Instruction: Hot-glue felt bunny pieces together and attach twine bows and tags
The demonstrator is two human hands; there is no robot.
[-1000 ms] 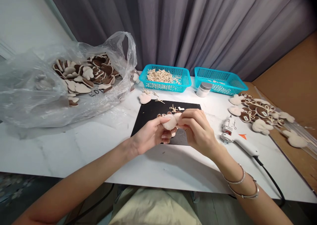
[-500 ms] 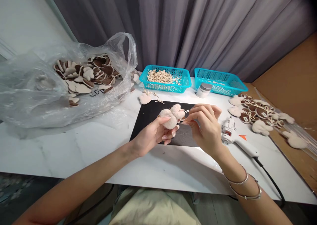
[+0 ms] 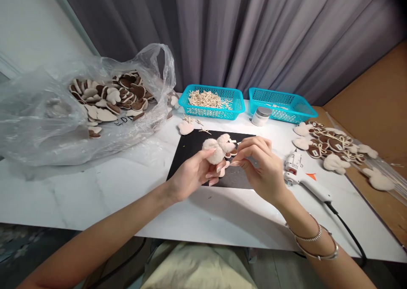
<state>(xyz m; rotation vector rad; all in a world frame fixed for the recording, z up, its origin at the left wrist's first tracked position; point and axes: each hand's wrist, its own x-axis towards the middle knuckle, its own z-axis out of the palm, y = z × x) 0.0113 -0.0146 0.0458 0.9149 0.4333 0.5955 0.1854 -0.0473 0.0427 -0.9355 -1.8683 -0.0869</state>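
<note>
My left hand is closed around a fluffy cream plush piece with rounded lobes, its soft face toward me. A bit of its brown backing peeks out at the right edge. Thumb and fingertips of my right hand are pinched together just right of the plush piece; what sits between them is too small to make out. Below both hands lies a black mat. To the right rests a white glue gun, its nozzle pointing away from me.
A plastic bag full of brown-and-cream plush pieces spreads on the left. Behind the mat stand a blue basket of small bows, a second blue basket and a grey-lidded jar. Pieces with bows lie at the right.
My left hand and the plush piece have shifted slightly left. The pinched fingers of my right hand have moved a little left and down, along the piece's edge.
</note>
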